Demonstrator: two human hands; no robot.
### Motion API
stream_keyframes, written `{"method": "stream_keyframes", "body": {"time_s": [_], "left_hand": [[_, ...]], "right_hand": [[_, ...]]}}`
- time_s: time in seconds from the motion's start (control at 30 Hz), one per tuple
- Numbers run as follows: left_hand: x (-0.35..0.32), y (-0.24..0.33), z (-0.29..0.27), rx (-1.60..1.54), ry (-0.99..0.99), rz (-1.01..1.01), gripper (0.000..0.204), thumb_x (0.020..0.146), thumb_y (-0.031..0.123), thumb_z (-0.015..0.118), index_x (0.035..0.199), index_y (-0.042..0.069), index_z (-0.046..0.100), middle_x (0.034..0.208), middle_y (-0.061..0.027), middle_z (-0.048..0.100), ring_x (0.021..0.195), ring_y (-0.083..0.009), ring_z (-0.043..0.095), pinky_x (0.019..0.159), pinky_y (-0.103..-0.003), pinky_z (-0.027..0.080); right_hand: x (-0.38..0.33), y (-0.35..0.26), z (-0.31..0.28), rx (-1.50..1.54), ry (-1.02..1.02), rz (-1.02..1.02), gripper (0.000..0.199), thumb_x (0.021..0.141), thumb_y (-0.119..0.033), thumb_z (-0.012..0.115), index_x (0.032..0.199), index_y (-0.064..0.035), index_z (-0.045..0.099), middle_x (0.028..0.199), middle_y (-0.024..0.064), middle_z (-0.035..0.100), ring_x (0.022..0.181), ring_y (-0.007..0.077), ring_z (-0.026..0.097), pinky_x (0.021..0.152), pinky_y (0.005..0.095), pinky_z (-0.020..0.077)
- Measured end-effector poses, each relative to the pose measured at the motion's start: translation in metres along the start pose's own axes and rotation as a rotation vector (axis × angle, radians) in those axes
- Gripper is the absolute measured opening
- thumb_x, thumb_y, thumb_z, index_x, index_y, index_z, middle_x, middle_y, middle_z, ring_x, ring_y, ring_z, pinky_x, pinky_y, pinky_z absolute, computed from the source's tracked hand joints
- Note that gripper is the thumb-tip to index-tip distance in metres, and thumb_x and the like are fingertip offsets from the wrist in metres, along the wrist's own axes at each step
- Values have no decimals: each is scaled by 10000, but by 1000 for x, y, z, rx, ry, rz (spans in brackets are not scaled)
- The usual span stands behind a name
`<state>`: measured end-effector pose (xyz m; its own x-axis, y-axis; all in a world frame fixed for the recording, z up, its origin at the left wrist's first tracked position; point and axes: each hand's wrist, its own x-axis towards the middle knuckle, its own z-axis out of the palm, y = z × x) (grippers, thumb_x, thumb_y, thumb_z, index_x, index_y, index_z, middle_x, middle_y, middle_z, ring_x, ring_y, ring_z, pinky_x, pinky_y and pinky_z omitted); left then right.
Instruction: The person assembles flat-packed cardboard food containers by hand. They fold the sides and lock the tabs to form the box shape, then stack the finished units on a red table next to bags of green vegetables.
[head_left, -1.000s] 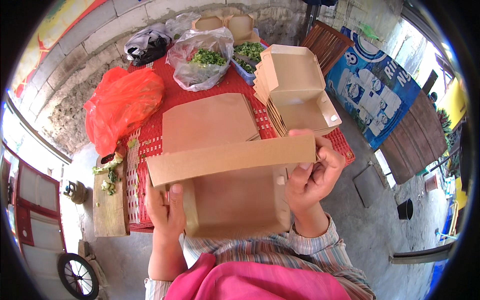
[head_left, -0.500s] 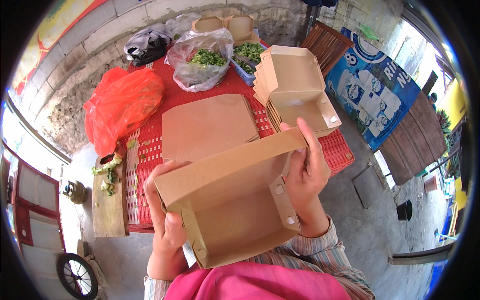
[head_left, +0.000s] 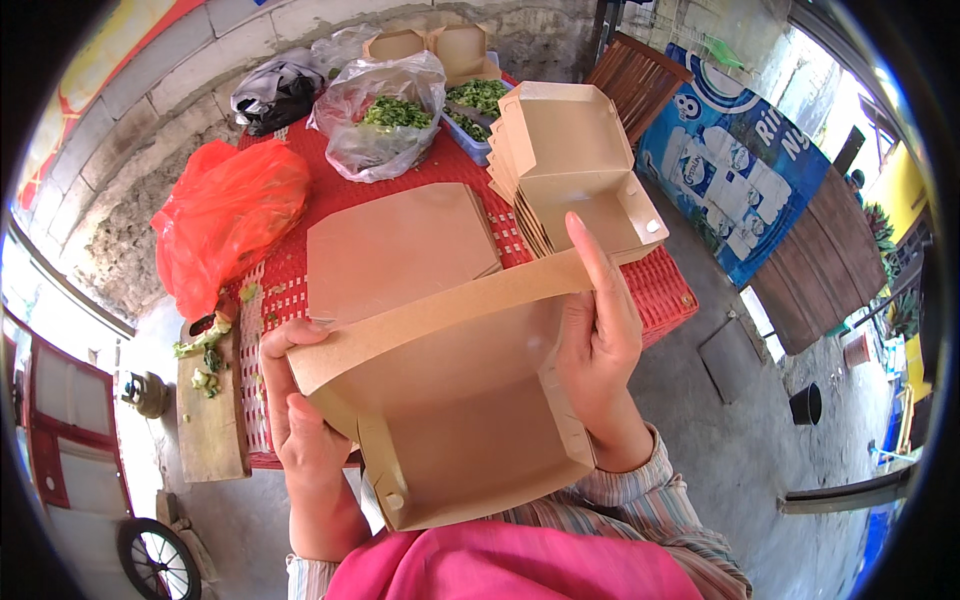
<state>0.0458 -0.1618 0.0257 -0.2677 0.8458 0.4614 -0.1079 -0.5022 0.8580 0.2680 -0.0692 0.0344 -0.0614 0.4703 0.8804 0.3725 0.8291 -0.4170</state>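
Note:
A brown cardboard food box (head_left: 480,450) is held up in front of me, its inside facing me and its lid flap bowed along the far edge. My left hand (head_left: 305,420) grips the left side, thumb on the near face and fingers round the lid's corner. On the right side my right hand (head_left: 605,350) holds the box too, index finger stretched up past the lid's corner. Beyond it, a stack of flat cardboard sheets (head_left: 400,245) lies on the red woven table (head_left: 290,165). A nested stack of folded open boxes (head_left: 580,165) stands at the table's right.
A red plastic bag (head_left: 235,215) sits at the table's left. Farther back are a clear bag of chopped greens (head_left: 390,120), a blue basket (head_left: 465,140) with greens and a dark bag (head_left: 280,90). A cutting board (head_left: 212,430) with vegetable scraps lies at the left edge.
The lid flap bows more, and my left fingers have shifted along its corner. The box is slightly lower and farther left in view; the background has shifted left a little.

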Motion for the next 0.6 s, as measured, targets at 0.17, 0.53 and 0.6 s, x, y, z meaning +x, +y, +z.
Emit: {"method": "stream_keyframes", "body": {"time_s": [0.17,0.53,0.6], "left_hand": [[3,-2,0,-126,-53,-53,591,854,401,762,1196,6,486,1052,-59,574,980,-127,570,850,-266,460],[-4,-8,4,120,179,129,353,945,306,664,1075,-11,576,975,-40,569,886,-112,571,801,-253,452],[-9,-1,4,181,126,133,363,949,321,655,1065,-14,579,964,-37,562,877,-111,566,795,-249,448]], "right_hand": [[-2,-2,-1,-12,-35,17,591,783,207,443,1334,17,534,998,164,590,842,279,604,773,324,486],[-3,-14,3,90,-127,21,578,766,211,440,1299,16,550,1039,175,587,875,313,601,767,329,494],[-5,-5,4,45,-114,-13,579,768,211,436,1304,19,542,1050,179,588,884,314,602,770,329,495]]}}
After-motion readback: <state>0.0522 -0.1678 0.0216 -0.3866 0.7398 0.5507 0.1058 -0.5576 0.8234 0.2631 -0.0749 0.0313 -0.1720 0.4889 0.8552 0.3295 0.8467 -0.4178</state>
